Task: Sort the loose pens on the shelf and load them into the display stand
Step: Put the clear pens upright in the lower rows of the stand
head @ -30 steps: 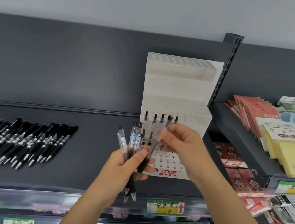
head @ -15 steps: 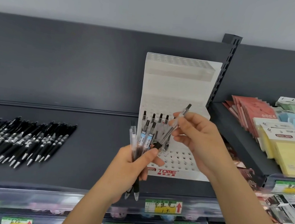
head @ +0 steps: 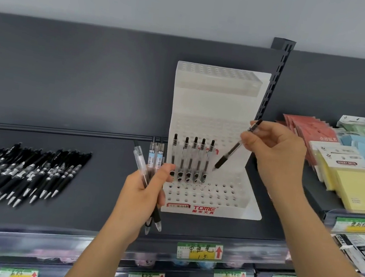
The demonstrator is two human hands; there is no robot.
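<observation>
From my remote seat I see the left hand [head: 141, 193] low in the middle of the view, its fingers [head: 164, 173] curled tight round a small bundle of clear pens [head: 154, 158]. The bundle stands roughly upright, its black grips and tips poking out below the palm. Just to the right is the white display stand [head: 218, 101], on the dark shelf [head: 100, 197] with its back against the rear panel. Five clear pens [head: 191, 160] are already seated upright side by side in one row of its holes, on the left part of the tier. The right hand [head: 278, 154] is raised in front of the stand's right side, and its fingers [head: 249, 138] pinch a single pen [head: 233, 150] near the upper half of the barrel. That pen is tilted, clicker end up and to the right, black grip and tip pointing down and left. The tip is just beside the fifth seated pen, and I cannot tell whether it touches the stand. Far left on the same shelf lies a spread of loose black pens [head: 23, 169], tips toward me, well apart from the stand. On the neighbouring shelf to the right are yellow sticky-note pads [head: 359, 190] and red packets [head: 304, 130]. A green and yellow price label [head: 199, 252] hangs on the shelf edge below the stand.
</observation>
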